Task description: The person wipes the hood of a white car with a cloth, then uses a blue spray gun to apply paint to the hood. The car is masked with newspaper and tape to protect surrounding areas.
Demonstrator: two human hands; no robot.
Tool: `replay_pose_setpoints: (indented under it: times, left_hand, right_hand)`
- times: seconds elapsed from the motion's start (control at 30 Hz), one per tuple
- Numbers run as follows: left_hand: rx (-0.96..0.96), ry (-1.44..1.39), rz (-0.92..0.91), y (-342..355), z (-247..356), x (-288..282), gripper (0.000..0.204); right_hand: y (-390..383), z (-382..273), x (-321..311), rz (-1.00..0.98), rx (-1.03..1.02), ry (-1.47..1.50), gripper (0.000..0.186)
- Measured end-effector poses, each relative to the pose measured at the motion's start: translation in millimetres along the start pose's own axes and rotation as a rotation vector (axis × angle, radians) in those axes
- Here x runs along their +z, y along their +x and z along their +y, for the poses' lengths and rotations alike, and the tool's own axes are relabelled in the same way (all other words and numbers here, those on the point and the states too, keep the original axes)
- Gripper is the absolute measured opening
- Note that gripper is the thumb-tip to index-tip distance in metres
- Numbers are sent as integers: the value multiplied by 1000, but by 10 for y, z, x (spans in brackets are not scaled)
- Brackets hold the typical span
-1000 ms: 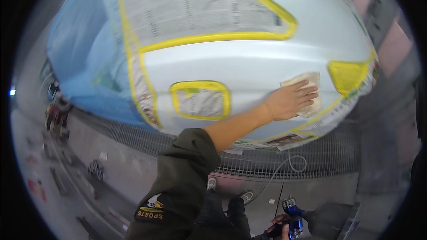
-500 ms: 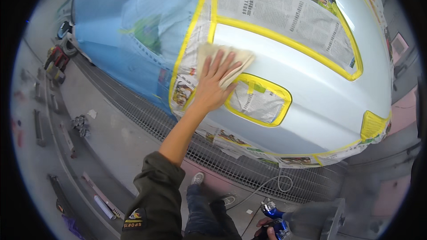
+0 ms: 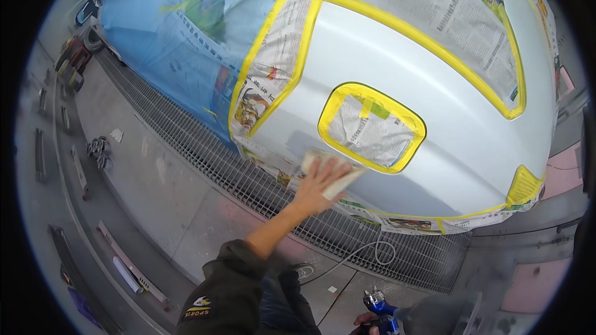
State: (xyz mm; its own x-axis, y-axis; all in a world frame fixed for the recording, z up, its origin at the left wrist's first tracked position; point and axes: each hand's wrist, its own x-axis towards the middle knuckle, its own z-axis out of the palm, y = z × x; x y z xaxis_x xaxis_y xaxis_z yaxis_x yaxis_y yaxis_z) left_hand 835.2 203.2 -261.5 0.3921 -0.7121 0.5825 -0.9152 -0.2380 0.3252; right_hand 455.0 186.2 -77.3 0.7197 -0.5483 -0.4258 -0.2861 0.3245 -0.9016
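Okay, so your left hand (image 3: 321, 181) is stretched out mostly flat with the fingers spread, lying over a folded cream cloth (image 3: 346, 182) rather than fisted around it. The cloth sits against the low side of the pale car panel (image 3: 338, 40), just below and left of the rounded patch of newspaper (image 3: 363, 131) framed in yellow tape (image 3: 325, 113), and right by the papered lower edge. The hand's a bit blurry, so I can't tell how hard you're pressing. Your right hand (image 3: 365, 322) is down at the bottom of the view, partly cut off, with its fingers curled around a blue spray gun (image 3: 387, 319) that you're holding well apart from the panel. There's a blurry grey shape (image 3: 431, 316) just beside the gun, can't really make it out. Over on the left, blue sheeting (image 3: 158, 40) covers the rest of the car, and below it the floor grating (image 3: 180, 133) runs alongside, with a looped pale hose (image 3: 386, 252) lying across it near your shoe (image 3: 304, 269).
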Motion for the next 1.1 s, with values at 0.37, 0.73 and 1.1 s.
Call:
replay_pose_setpoints:
  times: [0.37,0.73,1.1]
  left_hand:
    - [878,174,-143,1085,1144,821,74]
    - [917,-118,-732,359,-1346,-284,80]
    - [148,48,-649,541,-1213,-2138,28]
  right_hand:
    - [-16,67,128,158,-70,-6,50]
    - [-51,825,932,267,-20,224,51]
    - [-55,2254,1733,14,576,989,52]
